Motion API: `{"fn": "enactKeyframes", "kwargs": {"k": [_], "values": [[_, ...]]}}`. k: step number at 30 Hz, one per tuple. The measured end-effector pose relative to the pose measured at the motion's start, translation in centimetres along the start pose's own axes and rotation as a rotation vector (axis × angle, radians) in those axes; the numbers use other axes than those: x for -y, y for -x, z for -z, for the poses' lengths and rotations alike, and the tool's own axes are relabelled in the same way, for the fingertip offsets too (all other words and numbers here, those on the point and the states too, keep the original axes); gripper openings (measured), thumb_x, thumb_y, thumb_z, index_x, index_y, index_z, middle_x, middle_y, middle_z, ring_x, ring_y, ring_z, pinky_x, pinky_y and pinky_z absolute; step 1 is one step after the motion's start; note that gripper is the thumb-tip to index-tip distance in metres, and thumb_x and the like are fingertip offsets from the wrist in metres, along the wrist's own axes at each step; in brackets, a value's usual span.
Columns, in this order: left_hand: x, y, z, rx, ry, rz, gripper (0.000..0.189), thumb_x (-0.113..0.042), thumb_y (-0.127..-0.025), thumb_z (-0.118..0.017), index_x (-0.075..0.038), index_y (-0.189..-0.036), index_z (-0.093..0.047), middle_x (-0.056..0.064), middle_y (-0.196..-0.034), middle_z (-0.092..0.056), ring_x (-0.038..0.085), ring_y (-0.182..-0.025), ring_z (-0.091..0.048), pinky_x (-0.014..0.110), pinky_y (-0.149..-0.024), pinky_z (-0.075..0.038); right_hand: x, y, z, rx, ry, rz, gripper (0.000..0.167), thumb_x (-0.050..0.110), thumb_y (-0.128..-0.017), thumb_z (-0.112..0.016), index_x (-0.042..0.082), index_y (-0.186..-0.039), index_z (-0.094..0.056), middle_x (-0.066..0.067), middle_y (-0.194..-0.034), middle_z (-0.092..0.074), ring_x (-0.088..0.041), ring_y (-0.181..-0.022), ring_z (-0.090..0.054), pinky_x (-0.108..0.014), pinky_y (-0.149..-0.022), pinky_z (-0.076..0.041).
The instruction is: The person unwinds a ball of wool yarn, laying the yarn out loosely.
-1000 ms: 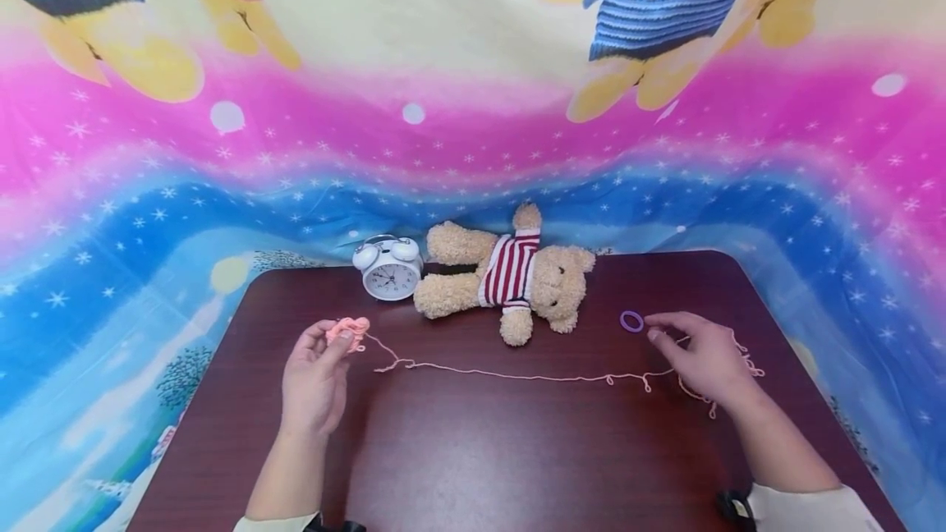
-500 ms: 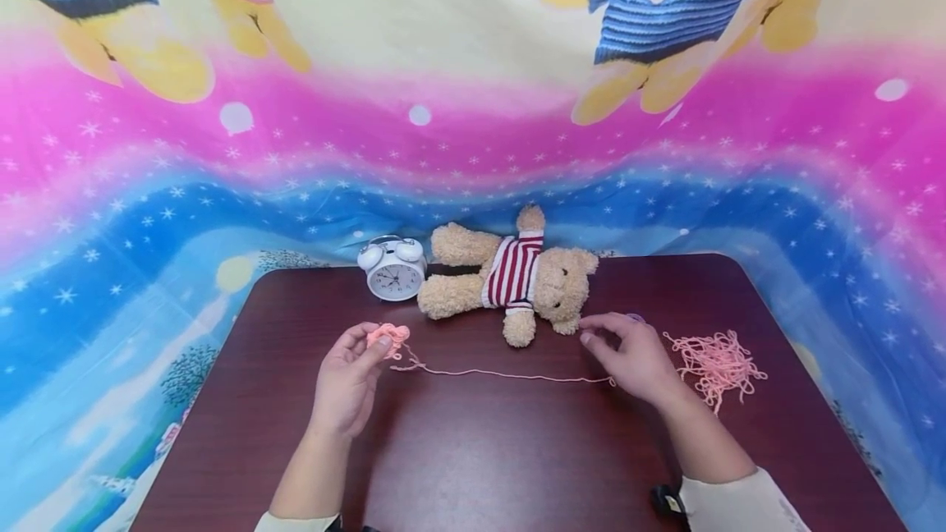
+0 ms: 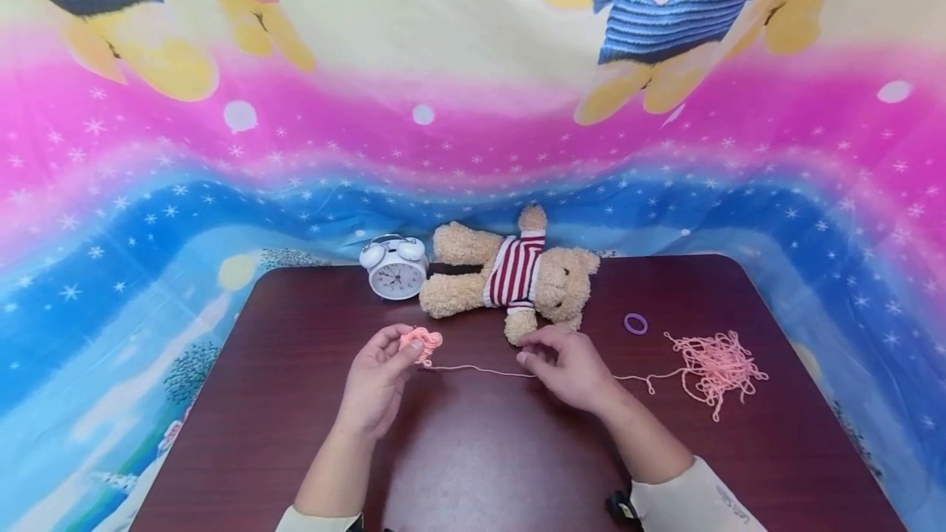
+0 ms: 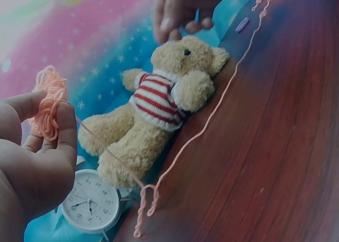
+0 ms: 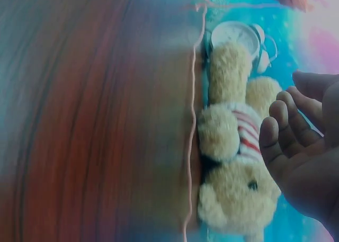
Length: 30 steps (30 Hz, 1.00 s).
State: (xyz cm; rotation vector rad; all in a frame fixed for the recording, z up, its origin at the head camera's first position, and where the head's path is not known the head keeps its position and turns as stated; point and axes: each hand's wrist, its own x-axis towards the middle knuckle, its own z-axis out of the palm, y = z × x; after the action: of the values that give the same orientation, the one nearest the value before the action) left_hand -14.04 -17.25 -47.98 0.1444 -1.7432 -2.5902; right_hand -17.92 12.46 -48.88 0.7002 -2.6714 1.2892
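Note:
My left hand [image 3: 373,388] pinches a small wound bundle of peach yarn [image 3: 423,345] between thumb and fingers, held above the table. In the left wrist view the bundle's wraps [image 4: 50,104] show clearly. From it a single yarn strand [image 3: 480,369] runs to the right across the table, under my right hand [image 3: 572,372], to a loose tangled yarn pile [image 3: 718,368]. The right hand holds nothing; its fingers [image 5: 280,115] are loosely bent in the right wrist view. It is over the strand, just in front of the teddy bear's head.
A teddy bear [image 3: 510,273] in a red-striped shirt lies on its side at the back of the dark wood table [image 3: 473,466]. Left of it stands a white alarm clock [image 3: 397,273]. A purple ring [image 3: 636,323] lies between bear and yarn pile. Printed cloth hangs behind.
My right hand has moved left from near the purple ring and yarn pile, uncovering both. My left hand has moved right with the yarn bundle, towards the middle.

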Motion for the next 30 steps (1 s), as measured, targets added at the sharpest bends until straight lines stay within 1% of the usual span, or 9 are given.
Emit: {"fn": "enactKeyframes", "kwargs": {"k": [5, 8, 10, 13, 16, 19, 23, 25, 30], "values": [[0.5, 0.2, -1.0, 0.053, 0.001, 0.024, 0.027, 0.001, -0.097, -0.068, -0.001, -0.120, -0.054, 0.008, -0.109, -0.076, 0.017, -0.102, -0.073, 0.028, -0.087, -0.059, 1.3, -0.6, -1.7, 0.035, -0.069, 0.007, 0.022, 0.018, -0.092, -0.080, 0.010, -0.113, -0.078, 0.008, -0.095, -0.068, -0.007, -0.076, -0.061, -0.025, -0.066, -0.054], [0.7, 0.3, -1.5, 0.073, 0.000, 0.035, 0.028, 0.000, -0.096, -0.069, -0.001, -0.120, -0.055, 0.007, -0.108, -0.075, 0.015, -0.096, -0.073, 0.026, -0.079, -0.058, 2.0, -1.1, -2.6, 0.050, -0.091, 0.034, 0.024, 0.018, -0.091, -0.081, 0.010, -0.113, -0.078, 0.007, -0.096, -0.068, -0.007, -0.077, -0.061, -0.025, -0.067, -0.055], [0.7, 0.4, -1.9, 0.093, 0.008, 0.036, 0.028, 0.000, -0.096, -0.069, 0.000, -0.121, -0.054, 0.008, -0.108, -0.075, 0.016, -0.095, -0.073, 0.026, -0.078, -0.058, 2.4, -1.3, -3.2, 0.058, -0.098, 0.056, 0.024, 0.017, -0.090, -0.082, 0.010, -0.113, -0.078, 0.006, -0.096, -0.068, -0.007, -0.078, -0.061, -0.025, -0.067, -0.055], [0.7, 0.6, -2.4, 0.120, 0.010, 0.034, 0.028, 0.000, -0.096, -0.069, 0.001, -0.120, -0.054, 0.008, -0.108, -0.074, 0.017, -0.096, -0.072, 0.027, -0.080, -0.059, 3.0, -1.6, -3.9, 0.064, -0.100, 0.090, 0.025, 0.016, -0.089, -0.082, 0.011, -0.113, -0.077, 0.003, -0.099, -0.069, -0.007, -0.079, -0.062, -0.025, -0.068, -0.056], [0.8, 0.7, -2.7, 0.127, 0.015, 0.041, 0.027, 0.001, -0.096, -0.069, 0.001, -0.118, -0.055, 0.009, -0.108, -0.073, 0.016, -0.097, -0.072, 0.028, -0.085, -0.059, 3.4, -1.9, -4.5, 0.059, -0.111, 0.117, 0.026, 0.012, -0.087, -0.083, 0.009, -0.113, -0.077, -0.001, -0.104, -0.070, -0.007, -0.079, -0.063, -0.027, -0.068, -0.057], [0.9, 0.7, -2.9, 0.130, 0.010, 0.053, 0.026, 0.001, -0.096, -0.069, 0.000, -0.118, -0.055, 0.009, -0.107, -0.072, 0.016, -0.095, -0.071, 0.029, -0.085, -0.059, 3.7, -2.1, -4.9, 0.044, -0.125, 0.147, 0.022, 0.009, -0.087, -0.081, 0.008, -0.108, -0.078, 0.000, -0.102, -0.069, -0.007, -0.077, -0.062, -0.028, -0.068, -0.058], [0.9, 0.8, -3.0, 0.140, 0.004, 0.061, 0.029, 0.000, -0.096, -0.069, 0.001, -0.120, -0.054, 0.009, -0.108, -0.071, 0.016, -0.096, -0.071, 0.031, -0.087, -0.059, 3.9, -2.4, -5.1, 0.022, -0.121, 0.187, 0.010, 0.005, -0.087, -0.077, 0.010, -0.095, -0.077, 0.003, -0.096, -0.068, -0.007, -0.075, -0.060, -0.026, -0.066, -0.056], [0.9, 0.8, -2.8, 0.139, -0.001, 0.063, 0.029, 0.000, -0.096, -0.069, 0.001, -0.121, -0.055, 0.009, -0.109, -0.071, 0.017, -0.097, -0.071, 0.031, -0.088, -0.059, 3.8, -2.4, -5.1, 0.015, -0.111, 0.193, 0.008, 0.005, -0.087, -0.076, 0.012, -0.091, -0.075, 0.005, -0.095, -0.067, -0.007, -0.076, -0.060, -0.025, -0.066, -0.055], [0.8, 0.8, -2.2, 0.129, -0.007, 0.050, 0.029, 0.000, -0.095, -0.070, 0.002, -0.121, -0.057, 0.009, -0.109, -0.072, 0.017, -0.097, -0.071, 0.031, -0.088, -0.059, 3.7, -2.4, -4.6, 0.008, -0.100, 0.179, 0.007, 0.010, -0.090, -0.079, 0.015, -0.093, -0.077, 0.008, -0.097, -0.068, -0.007, -0.079, -0.061, -0.024, -0.069, -0.055]]}}
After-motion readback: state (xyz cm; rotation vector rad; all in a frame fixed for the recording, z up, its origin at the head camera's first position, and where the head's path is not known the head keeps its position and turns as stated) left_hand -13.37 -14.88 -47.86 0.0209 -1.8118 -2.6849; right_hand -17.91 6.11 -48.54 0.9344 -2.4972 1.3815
